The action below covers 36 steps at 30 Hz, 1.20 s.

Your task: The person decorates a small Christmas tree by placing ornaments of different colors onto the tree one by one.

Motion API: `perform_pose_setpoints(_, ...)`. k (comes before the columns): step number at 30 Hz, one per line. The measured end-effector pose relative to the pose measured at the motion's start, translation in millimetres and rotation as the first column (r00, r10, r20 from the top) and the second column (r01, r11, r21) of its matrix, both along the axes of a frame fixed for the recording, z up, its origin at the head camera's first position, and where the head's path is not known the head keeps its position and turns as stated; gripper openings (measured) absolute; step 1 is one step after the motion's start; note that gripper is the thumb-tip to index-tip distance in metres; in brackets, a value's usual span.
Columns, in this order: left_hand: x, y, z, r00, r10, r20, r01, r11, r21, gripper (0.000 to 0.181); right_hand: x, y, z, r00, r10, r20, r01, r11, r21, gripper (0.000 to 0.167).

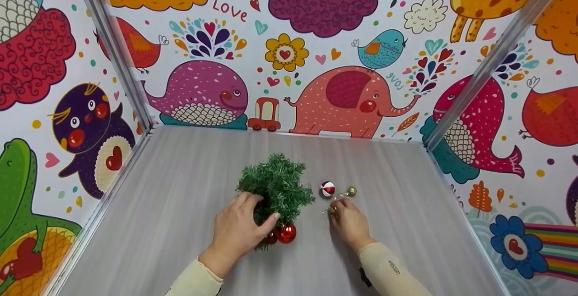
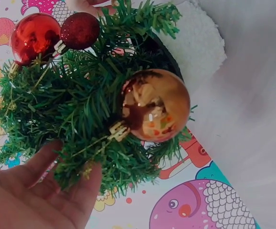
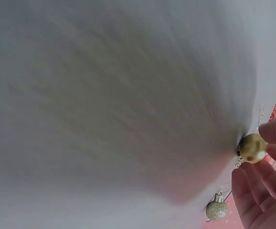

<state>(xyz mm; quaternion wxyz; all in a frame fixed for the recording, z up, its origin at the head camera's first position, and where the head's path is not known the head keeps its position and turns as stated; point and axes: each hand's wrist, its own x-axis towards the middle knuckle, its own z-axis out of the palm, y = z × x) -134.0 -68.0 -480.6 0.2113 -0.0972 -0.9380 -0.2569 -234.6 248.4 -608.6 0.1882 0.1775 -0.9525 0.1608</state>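
A small green artificial Christmas tree point(image 1: 282, 183) stands on the table. My left hand point(image 1: 239, 226) grips its branches from the left, fingers partly hidden in the needles. On the tree hang a shiny red ball point(image 1: 287, 233), a dark red glitter ball point(image 2: 79, 31) and a shiny gold-orange ball point(image 2: 155, 106). Right of the tree, my right hand point(image 1: 352, 224) pinches a small gold ball ornament point(image 3: 253, 148) between thumb and fingers, low at the tabletop. Beside that hand lies a gold glitter ball point(image 1: 351, 191). A red-and-white striped ball point(image 1: 327, 188) lies between it and the tree.
The grey wood-grain table point(image 1: 180, 165) is bounded by walls point(image 1: 257, 79) printed with cartoon animals, with metal posts at the back corners. Under the tree's branches, a white fluffy base point(image 2: 202, 43) shows in the left wrist view.
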Motion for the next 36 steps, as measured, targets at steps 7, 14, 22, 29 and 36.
perform_pose_setpoints(7, 0.6, -0.7, -0.7, 1.0, 0.0, -0.006, 0.0, 1.0, 0.008, 0.055, -2.1, -2, -2.6, 0.999, 0.026, -0.031, -0.026, 1.0, -0.012, 0.016)
perform_pose_setpoints(14, 0.5, -2.9, -0.6, 0.999, 0.006, 0.034, -0.007, 1.0, 0.013, 0.056, -3.4, -3, -5.6, 0.999, 0.004, -0.046, -0.004, 1.0, -0.002, 0.016)
perform_pose_setpoints(22, 0.9, -7.0, 0.8, 0.999, 0.01, 0.036, -0.01, 1.0, 0.016, 0.047, -4.0, -4, -6.3, 0.999, 0.006, -0.046, -0.005, 1.0, 0.002, 0.017)
perform_pose_setpoints(29, 0.5, -13.9, -1.3, 1.0, -0.006, 0.007, 0.006, 1.0, 0.026, 0.041, -3.8, -3, -7.9, 0.999, 0.018, -0.049, -0.019, 1.0, -0.004, 0.017)
perform_pose_setpoints(36, -3.4, -23.8, -3.0, 0.997, -0.076, 0.009, 0.075, 0.996, 0.057, 0.035, -4.0, -2, -6.0, 0.998, 0.031, -0.053, -0.031, 1.0, -0.002, 0.016)
